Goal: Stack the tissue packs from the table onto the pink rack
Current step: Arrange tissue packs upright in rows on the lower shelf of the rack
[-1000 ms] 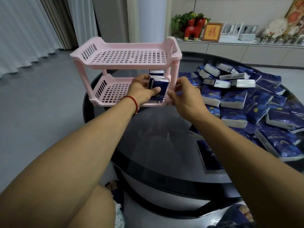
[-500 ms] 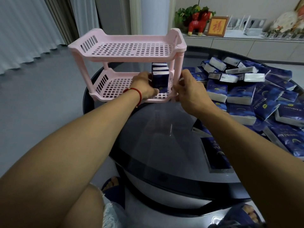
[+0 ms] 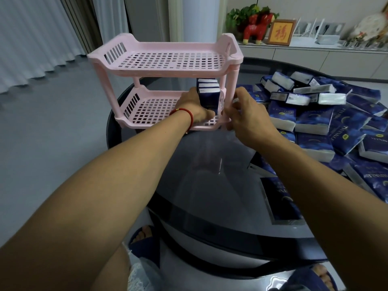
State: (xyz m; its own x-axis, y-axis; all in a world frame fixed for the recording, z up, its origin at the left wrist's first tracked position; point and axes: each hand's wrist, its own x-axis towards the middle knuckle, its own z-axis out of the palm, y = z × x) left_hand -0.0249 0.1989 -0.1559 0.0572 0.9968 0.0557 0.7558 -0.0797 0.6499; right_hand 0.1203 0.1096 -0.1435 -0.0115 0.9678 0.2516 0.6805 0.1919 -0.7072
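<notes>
The pink rack [image 3: 168,65] has two perforated shelves and stands at the far left of the dark glass table [image 3: 210,175]. Its top shelf is bare. Three blue tissue packs [image 3: 209,94] stand upright in a row at the right end of the lower shelf. My left hand [image 3: 192,108], with a red cord on its wrist, grips the front pack from the left, thumb across its lower face. My right hand [image 3: 246,116] curls around the rack's right front corner by the post. A large heap of blue tissue packs [image 3: 315,122] covers the table's right side.
One pack [image 3: 281,200] lies flat near the table's front right edge. A sideboard [image 3: 315,53] at the back carries a red horse figure [image 3: 257,26], a framed picture and small items. Grey floor and curtains lie to the left. Sandalled feet show below the table.
My left hand has pushed the front pack deeper onto the lower shelf, against the other packs. My right hand has closed in on the rack's right front corner.
</notes>
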